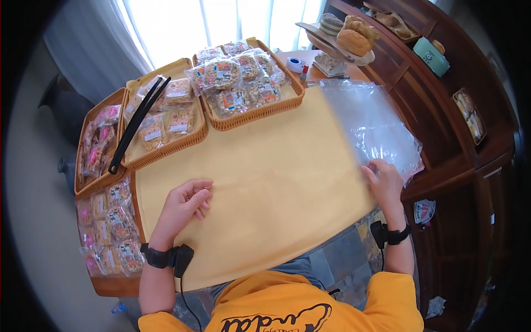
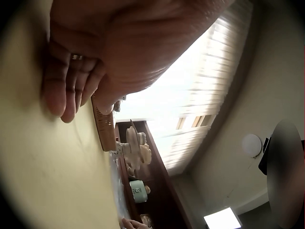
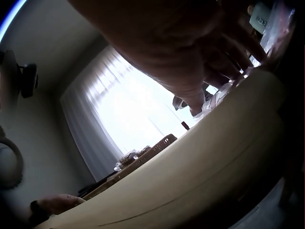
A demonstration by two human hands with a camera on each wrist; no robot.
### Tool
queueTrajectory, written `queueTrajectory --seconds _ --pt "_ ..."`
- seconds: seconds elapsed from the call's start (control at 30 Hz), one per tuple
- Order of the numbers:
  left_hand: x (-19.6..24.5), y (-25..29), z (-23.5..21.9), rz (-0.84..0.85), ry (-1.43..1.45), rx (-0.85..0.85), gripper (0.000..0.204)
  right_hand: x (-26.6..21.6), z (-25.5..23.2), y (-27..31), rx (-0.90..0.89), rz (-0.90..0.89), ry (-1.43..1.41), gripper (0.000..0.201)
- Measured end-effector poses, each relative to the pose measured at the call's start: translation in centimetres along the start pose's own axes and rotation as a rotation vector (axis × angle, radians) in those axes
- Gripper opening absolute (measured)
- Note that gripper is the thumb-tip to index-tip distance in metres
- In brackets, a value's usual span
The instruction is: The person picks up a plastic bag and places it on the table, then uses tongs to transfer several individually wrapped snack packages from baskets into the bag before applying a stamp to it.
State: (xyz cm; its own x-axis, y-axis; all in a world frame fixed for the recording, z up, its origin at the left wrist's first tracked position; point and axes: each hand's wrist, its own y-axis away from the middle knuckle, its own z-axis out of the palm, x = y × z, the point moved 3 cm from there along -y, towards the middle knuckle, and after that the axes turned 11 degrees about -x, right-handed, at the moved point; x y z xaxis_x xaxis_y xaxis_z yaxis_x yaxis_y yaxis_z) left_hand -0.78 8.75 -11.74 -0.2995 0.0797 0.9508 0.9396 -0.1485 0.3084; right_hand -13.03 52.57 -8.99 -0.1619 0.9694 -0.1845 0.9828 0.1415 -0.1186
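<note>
The left hand [image 1: 188,203] rests on the yellow cloth [image 1: 265,182] at its left part, fingers loosely bent with nothing in them; the left wrist view shows the same hand [image 2: 95,62] with a ring on one finger. At the cloth's right edge, the right hand [image 1: 384,182] touches the near-left edge of a pile of clear plastic bags [image 1: 381,130]. In the right wrist view the fingers of this hand [image 3: 205,57] reach down onto the shiny plastic; whether they pinch any of it cannot be told.
Wicker baskets of packaged snacks [image 1: 260,113] stand at the back and left, black tongs [image 1: 138,124] lying across two. More packets [image 1: 119,221] lie at the left edge. Behind the bags are a tape roll [image 1: 295,65] and a bread stand [image 1: 332,63]; dark wooden shelves [image 1: 459,182] stand right.
</note>
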Motion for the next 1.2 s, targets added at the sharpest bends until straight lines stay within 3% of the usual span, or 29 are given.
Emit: queueTrajectory --seconds 0.27,0.47,0.57,0.63,0.77,0.87,0.93,1.07,1.13,1.17,1.2 --pt "-0.4 0.2 0.4 0.039 0.012 0.072 0.029 -0.1 0.1 -0.3 -0.019 0.054 -0.043 0.019" --pt "-0.7 0.3 0.5 0.053 0.011 0.079 0.028 -0.5 0.1 0.3 0.039 -0.113 0.019 0.019" --pt "-0.5 0.4 0.5 0.05 0.008 0.089 0.026 -0.1 0.3 -0.2 0.027 -0.067 -0.027 0.021" --pt "-0.4 0.6 0.6 0.041 0.008 0.101 0.025 0.3 0.3 -0.4 -0.097 0.109 -0.134 0.022" --pt "-0.4 0.5 0.7 0.045 0.002 0.103 0.024 -0.7 -0.7 -0.9 -0.111 0.109 -0.039 0.021" --pt "-0.3 0.6 0.7 0.049 -0.01 0.098 0.025 -2.8 -1.5 -0.9 -0.228 0.09 -0.182 0.025" --pt "-0.4 0.7 0.7 0.043 -0.026 0.093 0.025 -5.4 -1.7 -0.2 -0.365 -0.111 -1.075 0.032" --pt "-0.4 0.6 0.7 0.051 -0.029 0.094 0.025 -6.2 -3.3 0.3 -0.267 -0.218 -0.744 0.042" --pt "-0.4 0.6 0.7 0.051 -0.028 0.096 0.025 -6.8 -3.8 0.9 -0.325 -0.314 -0.241 0.041" --pt "-0.4 0.6 0.7 0.054 -0.029 0.095 0.025 -6.7 -3.4 1.0 -0.328 -0.316 -0.239 0.041" --pt "-0.4 0.6 0.8 0.057 -0.03 0.092 0.025 -7.0 -3.1 1.3 -0.186 -0.45 -0.054 0.042"
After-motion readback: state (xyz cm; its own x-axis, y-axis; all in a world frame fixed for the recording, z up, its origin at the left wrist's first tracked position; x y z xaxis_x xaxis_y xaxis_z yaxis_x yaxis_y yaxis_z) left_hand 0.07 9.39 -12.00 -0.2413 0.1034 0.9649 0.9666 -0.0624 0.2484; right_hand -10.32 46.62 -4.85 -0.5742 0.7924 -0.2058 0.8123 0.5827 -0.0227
